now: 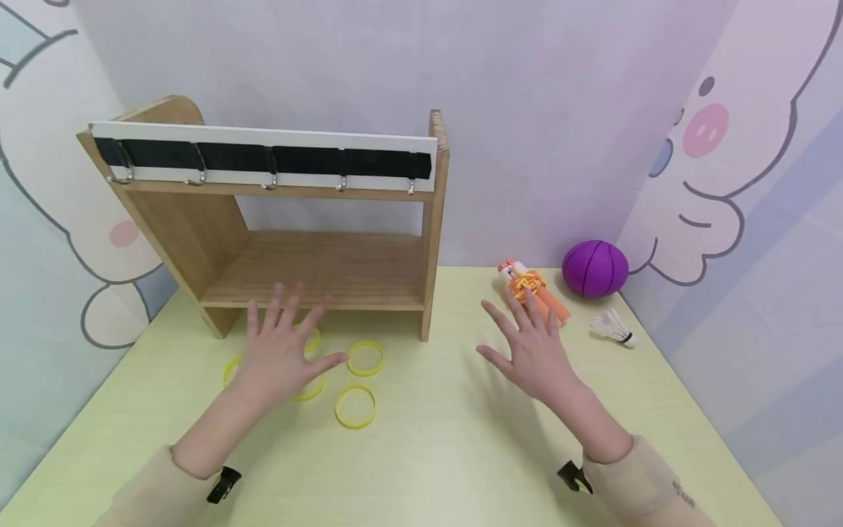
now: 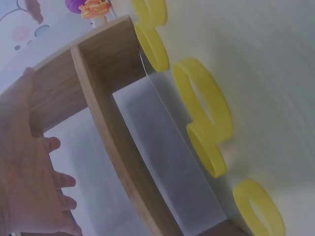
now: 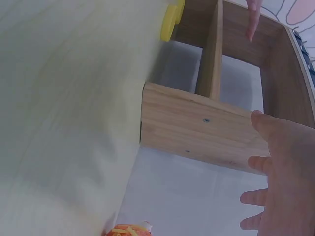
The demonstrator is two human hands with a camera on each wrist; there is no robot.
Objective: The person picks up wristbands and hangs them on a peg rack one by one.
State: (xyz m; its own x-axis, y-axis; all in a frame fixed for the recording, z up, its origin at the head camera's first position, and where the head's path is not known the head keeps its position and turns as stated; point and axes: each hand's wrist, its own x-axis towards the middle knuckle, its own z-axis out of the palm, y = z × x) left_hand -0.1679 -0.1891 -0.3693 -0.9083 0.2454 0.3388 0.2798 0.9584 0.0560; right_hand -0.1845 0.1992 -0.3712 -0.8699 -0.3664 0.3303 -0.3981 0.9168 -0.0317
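My left hand [image 1: 279, 359] hovers with spread fingers over several yellow rings [image 1: 356, 426] on the table, in front of a small wooden rack [image 1: 316, 267]. In the left wrist view the rings [image 2: 221, 115] lie along the rack's foot, apart from the hand. To the right, my right hand [image 1: 536, 359] is held in the air with fingers spread, holding nothing. Just beyond its fingertips lies an orange and white object [image 1: 549, 304] with a yellow-orange tangle on it; its kind is unclear.
Several metal hooks [image 1: 272, 168] hang from a black strip [image 1: 237, 157] on the rack's white front board. A purple ball [image 1: 595, 268] and a white shuttlecock [image 1: 611, 326] sit at the table's right. Cloth walls with cartoon figures enclose the back and sides.
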